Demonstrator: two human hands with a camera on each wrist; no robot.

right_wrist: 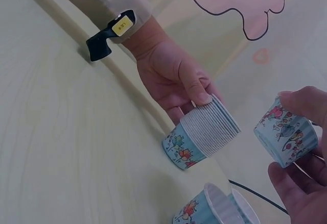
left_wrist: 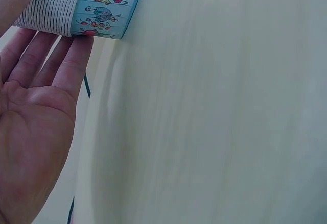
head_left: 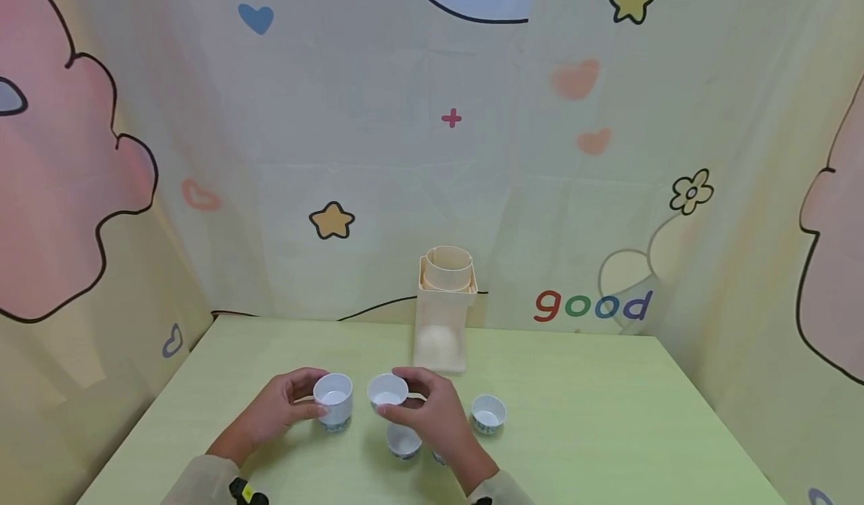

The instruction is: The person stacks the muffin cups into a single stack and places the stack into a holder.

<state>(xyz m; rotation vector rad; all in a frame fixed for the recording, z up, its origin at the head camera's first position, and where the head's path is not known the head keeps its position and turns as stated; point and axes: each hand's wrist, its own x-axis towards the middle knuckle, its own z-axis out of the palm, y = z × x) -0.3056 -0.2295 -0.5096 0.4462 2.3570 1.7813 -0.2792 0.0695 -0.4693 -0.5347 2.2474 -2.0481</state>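
My left hand [head_left: 286, 400] grips a nested stack of paper cups [head_left: 334, 404] between thumb and fingers. In the left wrist view the stack shows many close white rims above a light-blue body with printed flowers. To its right, my right hand [head_left: 428, 407] pinches a single paper cup [right_wrist: 287, 132] by its side, mouth up in the head view. The two hands face each other a short gap apart, over the table. Below the right hand stands another paper cup [head_left: 403, 443]; one more [head_left: 439, 458] is mostly hidden behind that wrist.
A separate paper cup [head_left: 489, 413] stands upright to the right of my right hand. At the back of the pale table [head_left: 594, 407] stands a beige cup dispenser [head_left: 440, 325] with a round opening on top. A printed cloth [head_left: 378, 115] hangs behind and at both sides.
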